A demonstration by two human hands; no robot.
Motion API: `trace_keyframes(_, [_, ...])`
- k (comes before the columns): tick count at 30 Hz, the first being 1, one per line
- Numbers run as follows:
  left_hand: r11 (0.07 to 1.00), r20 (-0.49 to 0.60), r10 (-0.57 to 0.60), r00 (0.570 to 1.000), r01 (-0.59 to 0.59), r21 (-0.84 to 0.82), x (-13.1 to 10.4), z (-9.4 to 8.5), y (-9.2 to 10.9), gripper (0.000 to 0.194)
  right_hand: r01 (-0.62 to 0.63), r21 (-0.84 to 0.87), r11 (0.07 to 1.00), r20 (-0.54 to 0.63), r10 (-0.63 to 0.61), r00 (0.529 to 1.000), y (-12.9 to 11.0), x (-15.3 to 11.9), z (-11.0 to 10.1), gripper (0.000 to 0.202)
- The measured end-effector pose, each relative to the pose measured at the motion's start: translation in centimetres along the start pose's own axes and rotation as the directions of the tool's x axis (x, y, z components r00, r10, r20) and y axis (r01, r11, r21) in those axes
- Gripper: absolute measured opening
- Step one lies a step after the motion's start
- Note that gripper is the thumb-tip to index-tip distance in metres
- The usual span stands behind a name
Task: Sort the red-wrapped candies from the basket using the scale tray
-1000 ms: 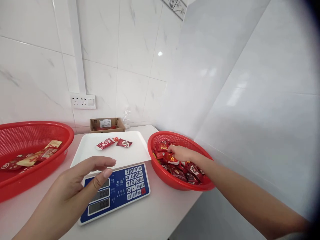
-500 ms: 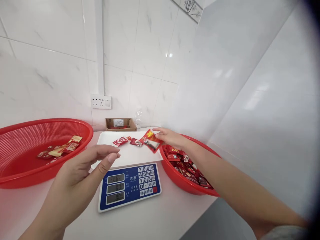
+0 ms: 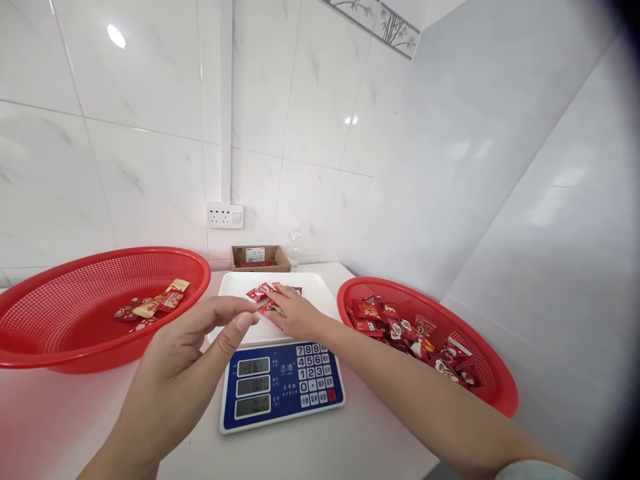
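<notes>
My right hand (image 3: 297, 315) is over the white weighing pan (image 3: 320, 287) of a scale, its fingers around a red snack packet (image 3: 273, 308) that they partly hide. Another small red packet (image 3: 259, 291) lies on the pan beside those fingers. My left hand (image 3: 187, 363) hovers at the pan's front left, thumb and forefinger tips pressed close together, with nothing visible between them. The fingertips look near the packets, but I cannot tell if they touch. Below the pan is the scale's blue keypad panel (image 3: 285, 387) with three displays.
At right, a red basket (image 3: 505, 393) holds many red packets (image 3: 400, 327). Another red basket (image 3: 65, 267) at left contains a few red and cream packets (image 3: 160, 301). Behind the scale are a cardboard box (image 3: 277, 257) and a clear bottle (image 3: 293, 247), near a wall socket (image 3: 225, 215).
My right hand has moved left from beside the right basket onto the pan, bringing the red snack packet along. My left hand's fingertips are closer to the packets. The view has shifted left.
</notes>
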State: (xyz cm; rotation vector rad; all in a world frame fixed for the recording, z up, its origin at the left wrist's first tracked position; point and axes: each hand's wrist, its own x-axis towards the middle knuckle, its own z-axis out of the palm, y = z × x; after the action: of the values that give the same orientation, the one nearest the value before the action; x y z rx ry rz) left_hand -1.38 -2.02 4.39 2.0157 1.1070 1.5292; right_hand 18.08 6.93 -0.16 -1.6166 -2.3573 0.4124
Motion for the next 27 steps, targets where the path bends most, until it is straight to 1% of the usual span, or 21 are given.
trace_keyframes(3, [0.998,-0.03,-0.059,0.998,0.058,-0.021,-0.2,0.3,0.4,0.022,-0.008,-0.008,1.0,-0.037,0.008,0.999,0.2,1.7,0.2,0.069])
trace_keyframes(5, [0.996,-0.041,-0.088,0.995,0.086,-0.04,-0.4,0.4,0.7,0.024,0.027,-0.004,1.0,-0.028,-0.027,0.999,0.5,2.9,0.6,0.066])
trace_keyframes(7, [0.994,-0.034,-0.099,0.994,0.098,-0.052,-0.4,0.5,0.9,0.026,0.093,0.005,0.996,-0.022,-0.092,0.995,0.8,3.7,1.0,0.056])
trace_keyframes(9, [0.992,-0.032,-0.108,0.994,0.106,-0.063,-0.4,0.5,1.0,0.026,0.165,0.02,0.986,-0.051,-0.164,0.985,1.1,4.0,1.3,0.04])
trace_keyframes(11, [0.989,-0.03,-0.125,0.992,0.122,-0.079,-0.4,0.5,0.9,0.026,0.222,0.041,0.974,-0.11,-0.216,0.97,1.3,4.0,1.4,0.027])
trace_keyframes(14, [0.979,-0.006,-0.173,0.985,0.172,-0.107,-0.3,0.5,0.8,0.027,0.271,0.094,0.958,-0.203,-0.248,0.947,1.8,3.7,1.0,0.018])
trace_keyframes(16, [0.978,0.019,-0.182,0.983,0.183,-0.104,-0.2,0.5,0.5,0.027,0.288,0.139,0.947,-0.296,-0.237,0.925,1.7,3.5,0.4,0.017])
trace_keyframes(18, [0.983,0.041,-0.164,0.986,0.167,-0.077,-0.1,0.5,0.1,0.027,0.292,0.182,0.939,-0.422,-0.194,0.886,1.1,3.0,-0.4,0.018])
trace_keyframes(19, [0.986,0.052,-0.153,0.987,0.156,-0.061,0.0,0.6,-0.1,0.027,0.297,0.211,0.931,-0.499,-0.158,0.852,0.4,2.6,-0.8,0.02])
trace_keyframes(20, [0.988,0.065,-0.143,0.988,0.146,-0.047,0.0,0.6,-0.3,0.027,0.311,0.245,0.918,-0.578,-0.119,0.807,-0.4,2.1,-1.3,0.022])
trace_keyframes(21, [0.989,0.074,-0.139,0.987,0.142,-0.037,0.1,0.7,-0.4,0.027,0.335,0.278,0.9,-0.657,-0.077,0.75,-1.3,1.3,-1.9,0.024])
trace_keyframes(22, [0.99,0.08,-0.137,0.987,0.14,-0.029,0.2,0.8,-0.5,0.027,0.412,0.335,0.847,-0.768,-0.008,0.641,-2.3,0.4,-2.4,0.022])
trace_keyframes(23, [0.99,0.09,-0.136,0.987,0.138,-0.022,0.2,0.9,-0.5,0.026,0.5,0.361,0.787,-0.847,0.053,0.528,-3.3,-0.9,-2.8,0.02])
trace_keyframes(24, [0.991,0.11,-0.133,0.985,0.135,-0.014,0.2,1.1,-0.5,0.026,0.577,0.341,0.742,-0.905,0.093,0.415,-4.1,-2.3,-3.0,0.02])
trace_keyframes(25, [0.992,0.138,-0.128,0.982,0.129,-0.002,0.3,1.3,-0.5,0.027,0.647,0.287,0.707,-0.948,0.115,0.295,-4.6,-4.0,-3.1,0.02])
trace_keyframes(26, [0.993,0.176,-0.122,0.977,0.121,0.017,0.3,1.6,-0.5,0.027,0.677,0.228,0.7,-0.973,0.143,0.181,-4.7,-5.7,-3.0,0.021])
trace_keyframes(27, [0.993,0.22,-0.118,0.968,0.112,0.04,0.3,1.9,-0.5,0.028,0.656,0.225,0.72,-0.972,0.208,0.106,-4.5,-7.6,-2.6,0.026])
